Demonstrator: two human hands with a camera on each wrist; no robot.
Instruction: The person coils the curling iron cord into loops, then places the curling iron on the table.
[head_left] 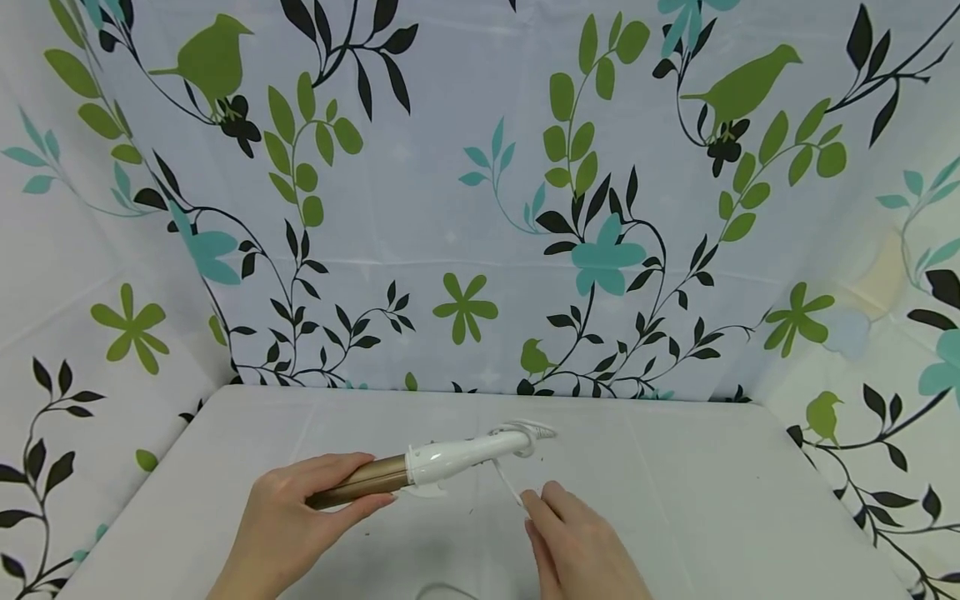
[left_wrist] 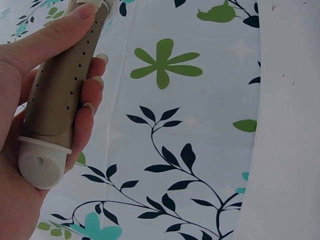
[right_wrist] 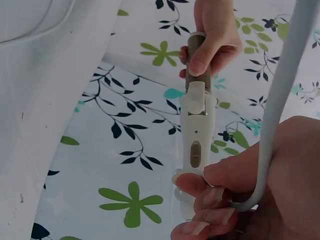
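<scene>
A curling iron [head_left: 453,458] with a white handle and a gold barrel [left_wrist: 60,90] is held over the white table, tilted slightly. My left hand [head_left: 288,512] grips the barrel, thumb along one side and fingers curled round the other. Small holes dot the barrel, and a white cap [left_wrist: 42,162] closes its end. The white cord [head_left: 507,483] is wound near the handle's far end. In my right hand [head_left: 585,542] the cord is pinched between thumb and fingers, below the handle. The right wrist view shows a cord length [right_wrist: 285,85] running over that hand.
Below the hands, a loop of cord [head_left: 446,586] lies on the white table [head_left: 697,492], which bears small dark specks. Curtains [head_left: 420,208] patterned with leaves, birds and flowers surround the table at the back and both sides.
</scene>
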